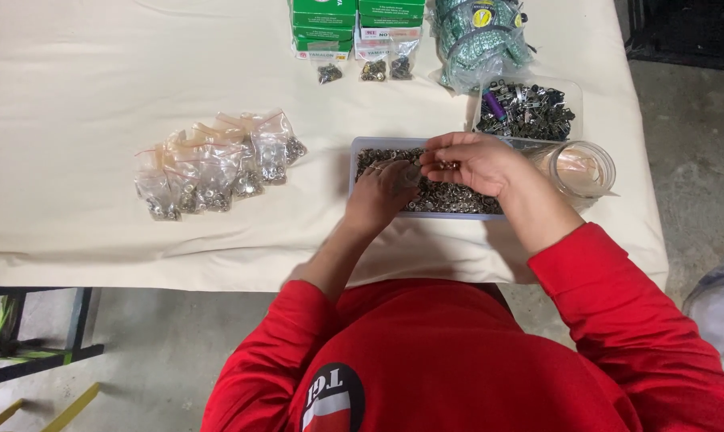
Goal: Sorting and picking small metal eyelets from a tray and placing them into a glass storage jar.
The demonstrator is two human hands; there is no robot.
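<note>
right hand [467, 164] and left hand [383, 192] over tray [360, 147] of metal snaps [450, 198].

The person is wearing a bright red long-sleeved top, loose and softly creased across the chest and shoulders; both sleeves are sitting pushed up, the cuffs bunching partway along the forearms and leaving the lower arms bare; a round dark emblem with white and red marks inside it is showing at the middle of the chest near the bottom edge of the view; the left hand [386, 192] and the right hand [474, 164] are bare, wearing no gloves.
</note>
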